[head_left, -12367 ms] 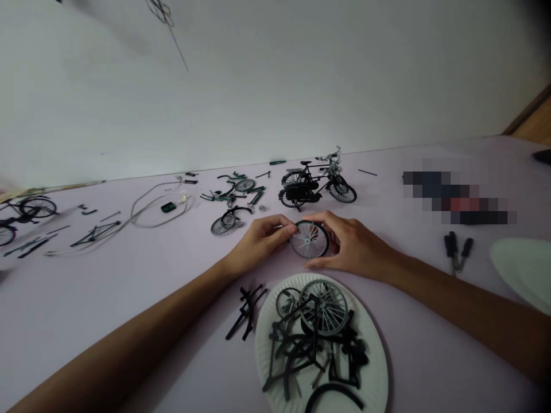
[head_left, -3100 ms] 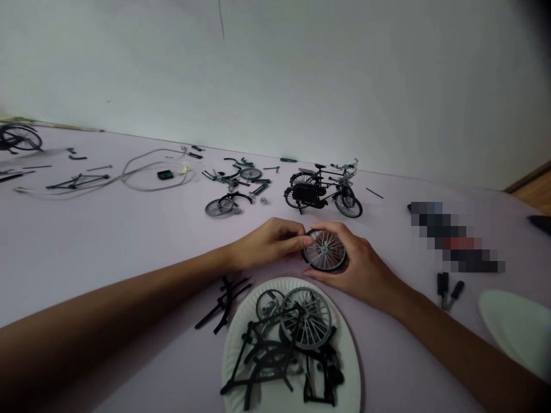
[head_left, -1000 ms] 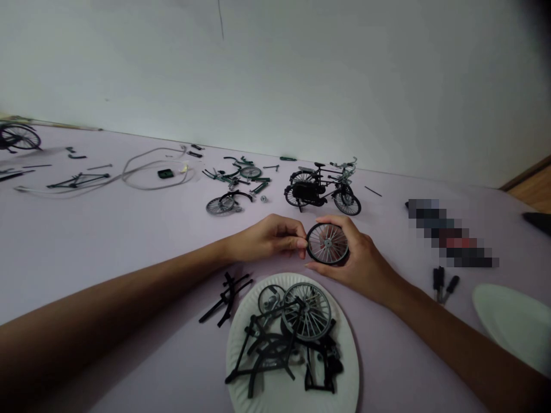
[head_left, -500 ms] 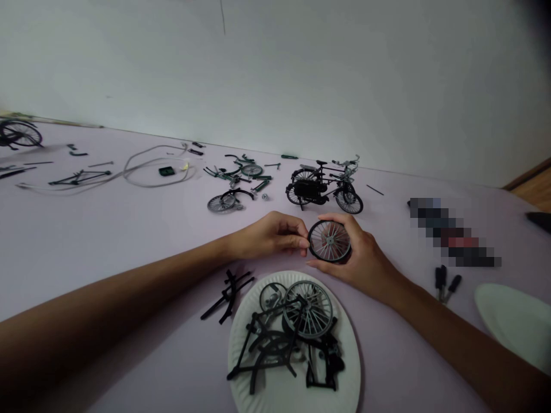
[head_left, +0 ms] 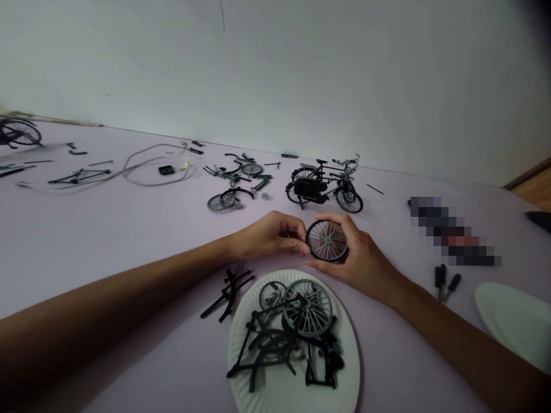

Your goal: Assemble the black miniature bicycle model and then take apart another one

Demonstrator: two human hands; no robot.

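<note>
Model bicycle wheel (head_left: 327,241), black tyre, between both hands, just beyond a paper plate (head_left: 346,367) of black bicycle parts (head_left: 275,347). Right hand (head_left: 361,261): clamped around the wheel's edge. Left hand (head_left: 269,236): fingers curled together, touching the tyre. Assembled model bicycle (head_left: 321,186) farther on.

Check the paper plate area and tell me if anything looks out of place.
One black frame piece lies on the table beside the paper plate, apart from the black parts piled on it, so it looks strayed.
</note>
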